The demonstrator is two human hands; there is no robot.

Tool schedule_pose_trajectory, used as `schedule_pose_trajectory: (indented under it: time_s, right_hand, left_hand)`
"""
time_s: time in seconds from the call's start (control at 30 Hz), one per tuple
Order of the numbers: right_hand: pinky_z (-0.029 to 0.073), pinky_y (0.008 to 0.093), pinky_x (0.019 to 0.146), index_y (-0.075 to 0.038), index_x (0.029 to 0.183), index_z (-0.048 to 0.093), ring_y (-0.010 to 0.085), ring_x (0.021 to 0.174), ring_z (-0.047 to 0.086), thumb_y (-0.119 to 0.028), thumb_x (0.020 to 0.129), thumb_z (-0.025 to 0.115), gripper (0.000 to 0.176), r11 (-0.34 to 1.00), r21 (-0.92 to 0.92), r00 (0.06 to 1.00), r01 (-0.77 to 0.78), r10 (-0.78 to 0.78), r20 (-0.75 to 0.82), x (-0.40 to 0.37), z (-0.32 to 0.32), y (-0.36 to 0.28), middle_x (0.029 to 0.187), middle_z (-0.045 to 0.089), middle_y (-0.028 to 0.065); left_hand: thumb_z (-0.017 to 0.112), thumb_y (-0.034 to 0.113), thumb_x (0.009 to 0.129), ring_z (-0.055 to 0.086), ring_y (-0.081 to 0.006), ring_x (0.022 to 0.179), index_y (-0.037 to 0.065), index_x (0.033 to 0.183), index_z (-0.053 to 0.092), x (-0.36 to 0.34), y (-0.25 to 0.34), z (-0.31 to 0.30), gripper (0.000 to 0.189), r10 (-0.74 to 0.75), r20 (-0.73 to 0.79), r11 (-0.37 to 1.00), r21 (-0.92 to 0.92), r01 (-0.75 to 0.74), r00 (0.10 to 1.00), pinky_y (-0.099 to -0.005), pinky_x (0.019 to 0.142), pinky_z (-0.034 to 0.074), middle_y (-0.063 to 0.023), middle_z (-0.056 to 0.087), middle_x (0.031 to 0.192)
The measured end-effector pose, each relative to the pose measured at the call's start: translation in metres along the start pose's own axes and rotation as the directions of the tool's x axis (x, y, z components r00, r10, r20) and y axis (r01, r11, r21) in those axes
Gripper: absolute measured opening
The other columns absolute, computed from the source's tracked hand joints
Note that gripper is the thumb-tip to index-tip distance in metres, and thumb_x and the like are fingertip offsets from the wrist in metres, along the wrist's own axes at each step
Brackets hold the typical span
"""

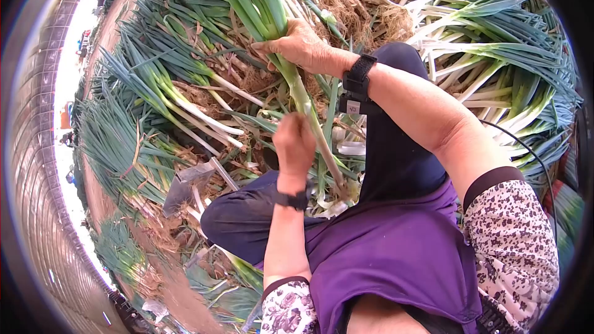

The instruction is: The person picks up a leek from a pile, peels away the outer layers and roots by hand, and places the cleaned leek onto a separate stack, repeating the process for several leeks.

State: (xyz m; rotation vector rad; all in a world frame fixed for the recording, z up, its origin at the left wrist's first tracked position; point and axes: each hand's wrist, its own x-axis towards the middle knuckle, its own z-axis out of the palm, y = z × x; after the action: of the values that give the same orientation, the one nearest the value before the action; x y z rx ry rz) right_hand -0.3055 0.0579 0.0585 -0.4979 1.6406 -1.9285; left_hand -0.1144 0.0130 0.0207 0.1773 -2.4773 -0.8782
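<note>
A large leek (301, 94) slants from the top of the view down toward my lap, its green leaves up and its pale, partly stripped stalk below. My right hand (298, 46) is wrapped round it where the leaves fan out. Beside the stalk, my left hand (294, 142) is closed in a fist; what its fingers pinch, if anything, is hidden. Scraps of peeled leek leaf (334, 206) lie between my legs, below the root end.
Unpeeled leeks (185, 37) with soil-covered roots are heaped ahead and to the left. Cleaner leeks with white stalks (476, 49) are piled at the right. A grey metal piece (190, 179) stands near my left knee. A black cable (526, 148) runs past my right arm.
</note>
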Motion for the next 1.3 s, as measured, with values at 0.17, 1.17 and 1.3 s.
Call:
schedule_pose_trajectory:
  time_s: [0.17,1.17,1.3]
  right_hand:
    - [0.051,0.0283,0.051,0.003,0.089,0.062,0.0147,0.055,0.060,-0.019,0.082,0.071,0.024,0.983,0.180,0.998,-0.042,0.033,0.056,-0.004,-0.005,-0.029,0.072,0.062,0.0071]
    - [0.049,0.0428,0.066,-0.001,0.070,0.063,0.0361,0.071,0.061,-0.011,0.071,0.061,0.011,0.571,-0.673,0.879,0.470,-0.371,0.299,-0.176,0.136,0.022,0.073,0.059,0.0187]
    - [0.050,0.0417,0.064,0.000,0.069,0.061,0.0359,0.071,0.060,-0.009,0.070,0.061,0.009,0.474,-0.709,0.845,0.522,-0.400,0.354,-0.182,0.146,0.031,0.072,0.060,0.0175]
  left_hand:
    - [0.064,0.012,0.082,0.061,-0.0340,0.065,-0.001,0.074,0.063,-0.084,-0.014,-0.010,0.015,-0.135,0.408,0.990,0.082,0.111,0.903,-0.0388,0.058,0.049,-0.0172,0.061,0.069]
    - [0.053,0.000,0.091,0.056,-0.0204,0.092,0.000,0.124,0.042,-0.041,0.014,-0.122,0.035,-0.597,-0.236,0.278,-0.957,-0.078,0.767,-0.0357,0.087,0.047,-0.0111,0.055,0.105]
    - [0.053,0.003,0.091,0.056,-0.0217,0.091,0.000,0.121,0.043,-0.058,0.017,-0.131,0.032,-0.618,-0.280,0.283,-0.951,-0.125,0.735,-0.0363,0.086,0.046,-0.0117,0.056,0.102]
